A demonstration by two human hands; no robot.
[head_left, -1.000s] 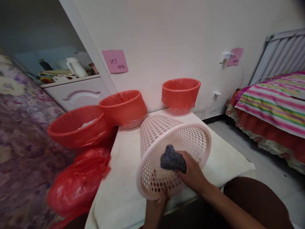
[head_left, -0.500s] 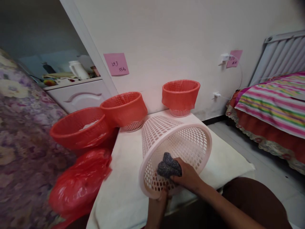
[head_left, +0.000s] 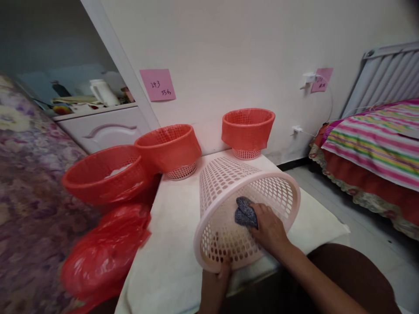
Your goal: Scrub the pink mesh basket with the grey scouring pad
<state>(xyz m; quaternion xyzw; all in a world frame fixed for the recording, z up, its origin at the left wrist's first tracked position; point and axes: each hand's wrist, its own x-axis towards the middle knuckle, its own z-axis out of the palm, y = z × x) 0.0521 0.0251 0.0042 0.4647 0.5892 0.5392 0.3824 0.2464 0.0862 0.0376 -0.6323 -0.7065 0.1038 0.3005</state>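
A pale pink perforated plastic basket (head_left: 225,178) lies tipped on its side on the white-covered table, its mouth facing me. My right hand (head_left: 269,226) is closed on a dark grey speckled cloth (head_left: 245,212) and reaches inside the mouth. The cloth is near the inner wall; whether it touches is hard to tell. Low on the near rim, my left hand (head_left: 218,277) grips the basket, with a thumb showing at the rim and the other fingers hidden beneath and behind it.
Baskets lined with red plastic bags stand at the back right (head_left: 248,131), back left (head_left: 168,150) and far left (head_left: 101,185). A red bag (head_left: 101,257) bulges beside the white-covered table (head_left: 163,248). At right is a bed with a striped cover (head_left: 376,135).
My right hand has moved the cloth up and to the right, deeper inside the basket. The basket has shifted slightly right, with my left hand still on its rim.
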